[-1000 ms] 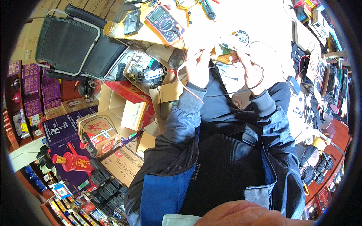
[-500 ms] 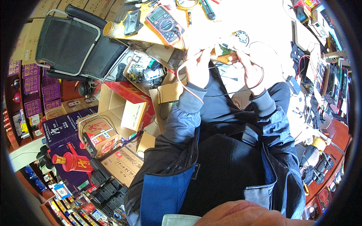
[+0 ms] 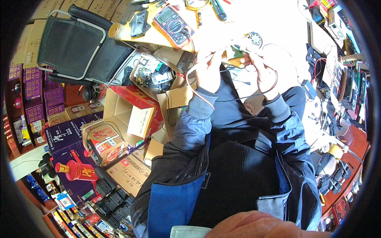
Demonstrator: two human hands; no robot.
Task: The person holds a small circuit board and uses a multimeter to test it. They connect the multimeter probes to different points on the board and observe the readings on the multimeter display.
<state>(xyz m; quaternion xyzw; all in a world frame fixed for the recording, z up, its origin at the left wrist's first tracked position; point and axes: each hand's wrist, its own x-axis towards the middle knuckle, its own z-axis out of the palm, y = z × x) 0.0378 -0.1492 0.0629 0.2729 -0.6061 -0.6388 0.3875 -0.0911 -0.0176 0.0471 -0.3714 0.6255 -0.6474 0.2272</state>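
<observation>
The right hand point(image 3: 261, 73) pinches a green circuit board point(image 3: 237, 52); through glare, I cannot tell the left hand's point(image 3: 208, 67) hold.

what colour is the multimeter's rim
The multimeter has a red rim, seen in the head view.

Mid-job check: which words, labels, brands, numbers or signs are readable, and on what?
I won't copy wording or numbers; here is where markings stand.
Multimeter: dial markings, too small to read.
Red bottle-shaped item: large yellow lettering.
Stacked purple boxes: pale printed characters.
Cardboard carton: dark handwriting.
Pale carton flap: fine print, too small to read.
Blue-edged card: square code.
</observation>
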